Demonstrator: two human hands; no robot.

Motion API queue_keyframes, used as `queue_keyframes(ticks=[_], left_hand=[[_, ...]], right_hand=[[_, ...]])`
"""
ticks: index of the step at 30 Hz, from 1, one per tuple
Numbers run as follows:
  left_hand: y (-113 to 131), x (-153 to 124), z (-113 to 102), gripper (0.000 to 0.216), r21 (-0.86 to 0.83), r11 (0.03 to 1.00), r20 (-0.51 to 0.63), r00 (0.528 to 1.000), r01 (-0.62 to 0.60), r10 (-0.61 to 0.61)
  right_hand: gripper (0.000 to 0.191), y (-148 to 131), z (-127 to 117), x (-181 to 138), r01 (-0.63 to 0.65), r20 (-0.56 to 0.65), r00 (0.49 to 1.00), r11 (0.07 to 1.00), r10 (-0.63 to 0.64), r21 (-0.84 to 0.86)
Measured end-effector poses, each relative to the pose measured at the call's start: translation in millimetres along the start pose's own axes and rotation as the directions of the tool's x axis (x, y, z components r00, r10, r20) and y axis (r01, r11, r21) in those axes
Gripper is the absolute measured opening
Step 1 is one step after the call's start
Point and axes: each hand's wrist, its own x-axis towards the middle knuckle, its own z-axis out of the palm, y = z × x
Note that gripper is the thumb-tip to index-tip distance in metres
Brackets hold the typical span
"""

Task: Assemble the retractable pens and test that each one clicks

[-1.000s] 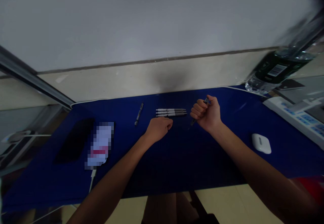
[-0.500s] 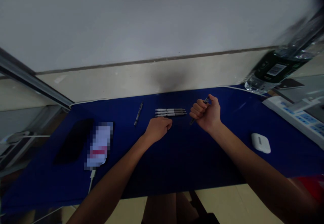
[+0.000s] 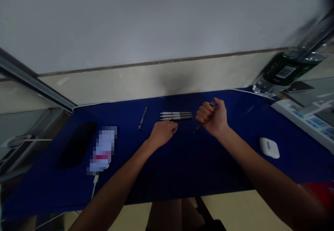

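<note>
My right hand (image 3: 212, 116), closed in a fist with the thumb near the pen's upper end, holds a dark pen (image 3: 199, 125) at a slant above the table. The pen's thin lower end sticks out below the fingers. My left hand (image 3: 164, 133) rests on the table, its fingers curled in; nothing shows in them. Just beyond its knuckles, several white-and-grey pens (image 3: 180, 115) lie side by side, with their grey ends to the right. To the left a separate dark, partly clear pen (image 3: 143, 117) lies at an angle.
On the blue table (image 3: 182, 168), a phone with a blurred screen (image 3: 103, 149) and cable lies left, beside a black flat object (image 3: 77, 145). A white earbud case (image 3: 269, 147), a power strip (image 3: 304, 117) and a water bottle (image 3: 283, 70) are right. A wall (image 3: 130, 84) stands behind.
The dark pen's lower end reaches slightly farther down and left from my right fist, showing a thin tip. My left hand and the lying pens have not visibly moved.
</note>
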Motion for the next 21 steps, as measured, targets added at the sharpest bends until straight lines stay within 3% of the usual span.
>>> queue_keyframes(ticks=[21], left_hand=[[0.1,0.0,-0.1,0.023,-0.001,1.000,-0.008,1.000,0.005,-0.005]], right_hand=[[0.044,5.0,-0.4,1.8,-0.013,-0.002,1.000,0.999,0.013,-0.045]])
